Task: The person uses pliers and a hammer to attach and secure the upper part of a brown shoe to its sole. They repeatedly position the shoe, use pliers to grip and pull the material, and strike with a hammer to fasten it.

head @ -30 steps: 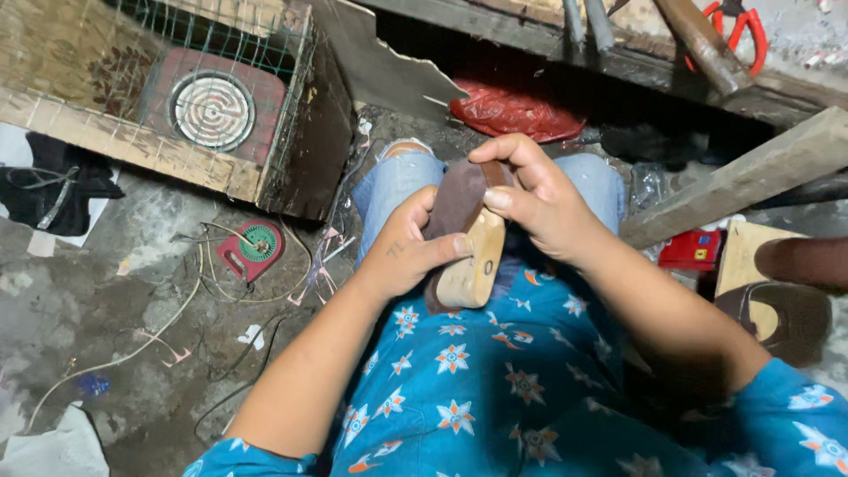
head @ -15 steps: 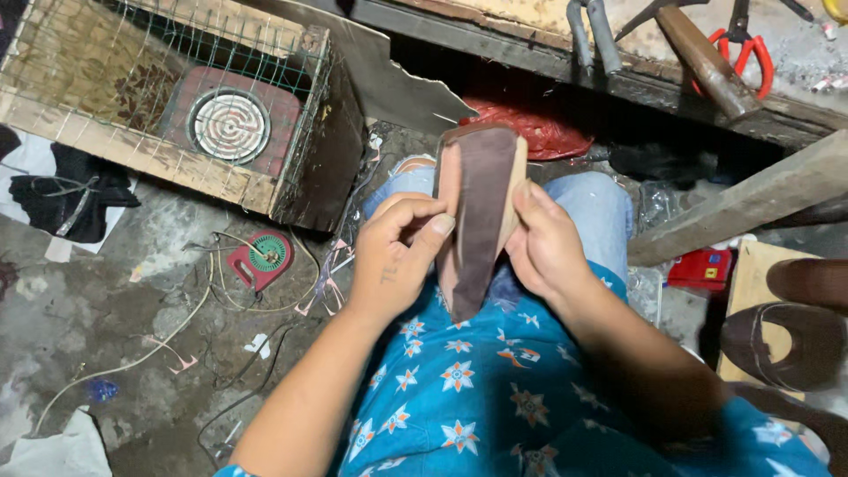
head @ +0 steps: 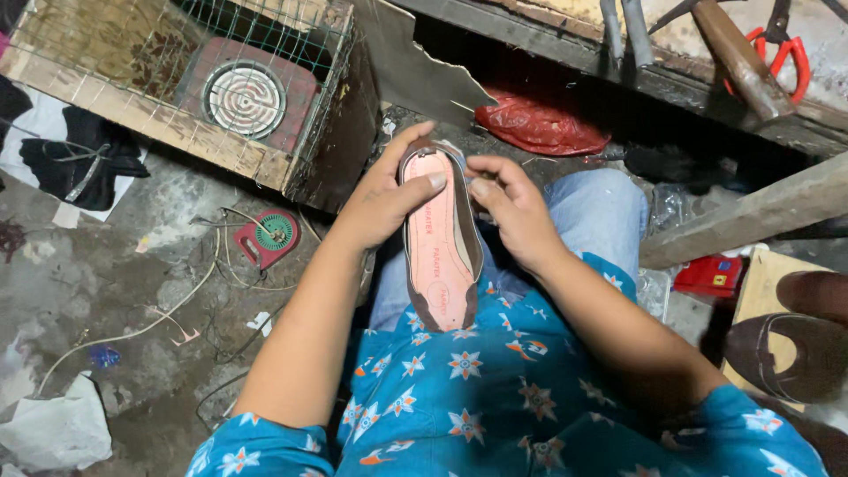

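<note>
A shoe with a brown leather edge and a pink sole board facing up lies over my lap. My left hand grips its left side, thumb pressed across the pink board near the toe. My right hand holds the right edge, fingers pinching the brown rim by the toe. I wear a blue flowered shirt and pale jeans.
A wire-meshed wooden crate with a round coil heater stands at upper left. A red plastic bag, a hammer, red-handled scissors on a bench, a wooden beam and brown shoe pieces surround me. Wires litter the floor.
I have turned the shoe over: earlier its brown side and wooden form showed, now the pink sole board faces up. Both hands shifted toward the toe.
</note>
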A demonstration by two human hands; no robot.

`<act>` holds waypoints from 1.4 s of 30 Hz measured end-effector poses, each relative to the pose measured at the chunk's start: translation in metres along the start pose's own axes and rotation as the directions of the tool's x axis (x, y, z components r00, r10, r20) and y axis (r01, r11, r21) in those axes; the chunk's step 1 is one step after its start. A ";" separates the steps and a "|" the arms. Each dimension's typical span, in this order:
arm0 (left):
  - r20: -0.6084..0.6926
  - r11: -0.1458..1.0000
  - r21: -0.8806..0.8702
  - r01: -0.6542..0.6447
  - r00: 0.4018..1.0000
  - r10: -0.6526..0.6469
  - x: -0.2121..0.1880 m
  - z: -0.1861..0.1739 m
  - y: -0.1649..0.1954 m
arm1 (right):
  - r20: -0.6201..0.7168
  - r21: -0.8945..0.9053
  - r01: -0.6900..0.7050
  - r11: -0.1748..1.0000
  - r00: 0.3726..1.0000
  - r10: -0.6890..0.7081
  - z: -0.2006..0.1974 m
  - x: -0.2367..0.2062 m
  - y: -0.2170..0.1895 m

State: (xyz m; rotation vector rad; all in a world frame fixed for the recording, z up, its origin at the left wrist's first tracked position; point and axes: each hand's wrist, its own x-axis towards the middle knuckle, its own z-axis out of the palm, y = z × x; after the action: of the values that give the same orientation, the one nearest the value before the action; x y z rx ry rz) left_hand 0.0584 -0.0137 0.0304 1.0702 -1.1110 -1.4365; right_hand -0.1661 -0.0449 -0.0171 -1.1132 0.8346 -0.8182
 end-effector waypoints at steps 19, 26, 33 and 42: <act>-0.276 0.758 0.611 -0.227 0.837 0.473 -0.015 0.018 0.024 | 0.352 -0.628 0.480 0.612 0.877 -0.327 0.020 0.061 -0.092; -0.274 0.717 0.646 -0.264 0.796 0.539 -0.020 0.020 0.035 | 0.407 -0.489 0.556 0.672 0.827 -0.388 0.024 0.065 -0.087; -0.297 0.657 0.723 -0.212 0.764 0.573 -0.010 0.024 0.029 | 0.247 -0.695 0.481 0.535 0.858 -0.450 0.034 0.064 -0.073; -0.341 0.982 0.056 -0.180 0.921 0.189 -0.011 0.016 0.000 | 0.153 -0.670 0.412 0.617 0.890 -0.429 0.035 0.051 -0.082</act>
State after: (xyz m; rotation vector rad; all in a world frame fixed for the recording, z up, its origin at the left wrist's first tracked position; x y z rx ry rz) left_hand 0.0446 -0.0014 0.0342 1.1496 -0.9465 -1.0400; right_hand -0.1232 -0.0941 0.0624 -2.0408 0.9398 -0.9295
